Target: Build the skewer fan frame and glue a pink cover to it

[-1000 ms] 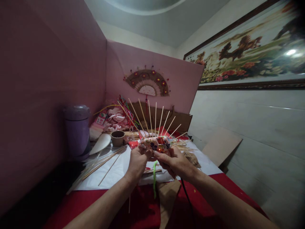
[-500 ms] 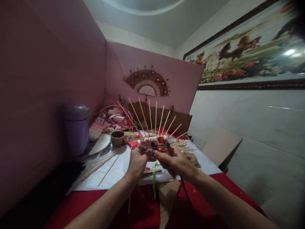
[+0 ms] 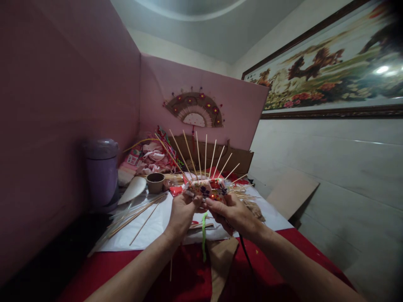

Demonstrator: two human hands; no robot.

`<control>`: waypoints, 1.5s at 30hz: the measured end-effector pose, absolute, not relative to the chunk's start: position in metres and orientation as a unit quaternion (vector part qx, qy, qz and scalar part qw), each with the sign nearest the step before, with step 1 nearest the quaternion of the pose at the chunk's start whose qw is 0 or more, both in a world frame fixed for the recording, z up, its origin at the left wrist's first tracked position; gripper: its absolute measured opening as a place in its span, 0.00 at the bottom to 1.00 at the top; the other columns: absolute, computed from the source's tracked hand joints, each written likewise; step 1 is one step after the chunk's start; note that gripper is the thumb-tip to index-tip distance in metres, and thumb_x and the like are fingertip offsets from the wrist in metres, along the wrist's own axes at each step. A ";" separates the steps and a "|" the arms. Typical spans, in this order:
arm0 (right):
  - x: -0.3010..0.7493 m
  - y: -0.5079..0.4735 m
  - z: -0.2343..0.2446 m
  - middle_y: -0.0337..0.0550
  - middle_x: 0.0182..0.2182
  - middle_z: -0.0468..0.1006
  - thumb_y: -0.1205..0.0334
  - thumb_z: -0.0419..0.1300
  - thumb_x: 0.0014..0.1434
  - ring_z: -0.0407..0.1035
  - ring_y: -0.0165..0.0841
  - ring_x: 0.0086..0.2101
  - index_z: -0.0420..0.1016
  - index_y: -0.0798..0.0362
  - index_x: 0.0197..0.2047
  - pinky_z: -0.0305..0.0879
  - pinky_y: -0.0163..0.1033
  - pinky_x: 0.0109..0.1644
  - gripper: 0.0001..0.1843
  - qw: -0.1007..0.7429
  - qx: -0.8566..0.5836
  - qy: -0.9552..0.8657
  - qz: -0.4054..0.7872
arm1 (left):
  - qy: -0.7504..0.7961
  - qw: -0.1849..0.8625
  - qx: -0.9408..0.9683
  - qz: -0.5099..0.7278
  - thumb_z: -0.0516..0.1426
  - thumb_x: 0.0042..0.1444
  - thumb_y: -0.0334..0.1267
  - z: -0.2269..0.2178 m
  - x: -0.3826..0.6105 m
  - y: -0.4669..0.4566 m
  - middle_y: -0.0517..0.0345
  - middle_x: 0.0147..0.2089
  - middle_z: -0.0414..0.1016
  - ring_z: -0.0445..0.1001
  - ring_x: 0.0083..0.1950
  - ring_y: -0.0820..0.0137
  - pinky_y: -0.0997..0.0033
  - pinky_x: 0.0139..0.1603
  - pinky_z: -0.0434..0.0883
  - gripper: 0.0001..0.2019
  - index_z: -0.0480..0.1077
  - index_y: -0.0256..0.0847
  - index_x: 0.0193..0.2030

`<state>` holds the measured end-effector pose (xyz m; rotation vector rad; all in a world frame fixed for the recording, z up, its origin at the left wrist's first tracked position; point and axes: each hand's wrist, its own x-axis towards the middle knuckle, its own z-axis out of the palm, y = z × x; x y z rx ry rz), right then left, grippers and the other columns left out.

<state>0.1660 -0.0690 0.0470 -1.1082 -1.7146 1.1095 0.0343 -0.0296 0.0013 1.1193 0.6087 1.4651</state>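
Observation:
Between both hands is a fan frame, its thin wooden sticks (image 3: 205, 157) spread upward from a base wrapped in white floral fabric (image 3: 201, 188). My left hand (image 3: 184, 209) is closed on the left lower edge of the fabric, thumb on the near side. My right hand (image 3: 231, 212) grips the right lower edge, its thumb close to my left thumb. The fingers behind the fabric are partly hidden. A green fuzzy strip (image 3: 204, 239) hangs over the table edge below the hands, beside a brown piece of cloth or card (image 3: 220, 260).
Loose sticks (image 3: 138, 216) lie on white paper (image 3: 157, 228) at left, near a small cup (image 3: 155, 183) and a white semicircle (image 3: 132, 190). A purple bin (image 3: 101, 176) stands far left. A decorated fan (image 3: 195, 110) hangs on the pink panel (image 3: 233, 100). The tablecloth (image 3: 296, 247) is red.
Hardly anything differs. The fan frame has tilted very slightly and my right thumb has shifted a little on the fabric; both hands keep their grip.

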 end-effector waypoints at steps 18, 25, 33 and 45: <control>0.163 -0.071 0.048 0.30 0.13 0.58 0.46 0.56 0.53 0.50 0.20 0.12 0.61 0.54 0.20 0.48 0.27 0.10 0.21 0.376 -0.438 -0.683 0.447 | 0.247 0.570 0.468 0.629 0.66 0.34 0.38 0.004 0.034 -0.032 0.53 0.26 0.76 0.75 0.30 0.64 0.66 0.31 0.73 0.15 0.73 0.32 0.30; 0.166 -0.071 0.048 0.31 0.13 0.59 0.47 0.56 0.53 0.52 0.20 0.11 0.61 0.55 0.19 0.49 0.27 0.10 0.21 0.395 -0.447 -0.683 0.421 | 0.252 0.569 0.464 0.630 0.65 0.37 0.41 0.000 0.034 -0.028 0.54 0.24 0.76 0.74 0.24 0.68 0.68 0.27 0.73 0.14 0.71 0.32 0.28; 0.170 -0.070 0.048 0.30 0.12 0.59 0.47 0.56 0.53 0.51 0.20 0.10 0.62 0.55 0.20 0.49 0.27 0.09 0.21 0.392 -0.451 -0.677 0.430 | 0.265 0.567 0.470 0.623 0.66 0.34 0.44 0.004 0.033 -0.031 0.52 0.24 0.76 0.75 0.24 0.67 0.68 0.26 0.73 0.18 0.71 0.32 0.27; 0.174 -0.067 0.048 0.30 0.12 0.59 0.46 0.56 0.53 0.51 0.20 0.11 0.60 0.54 0.20 0.48 0.28 0.10 0.21 0.398 -0.454 -0.673 0.427 | 0.254 0.576 0.473 0.617 0.64 0.39 0.44 0.002 0.034 -0.029 0.53 0.23 0.76 0.76 0.24 0.68 0.71 0.25 0.74 0.16 0.70 0.32 0.28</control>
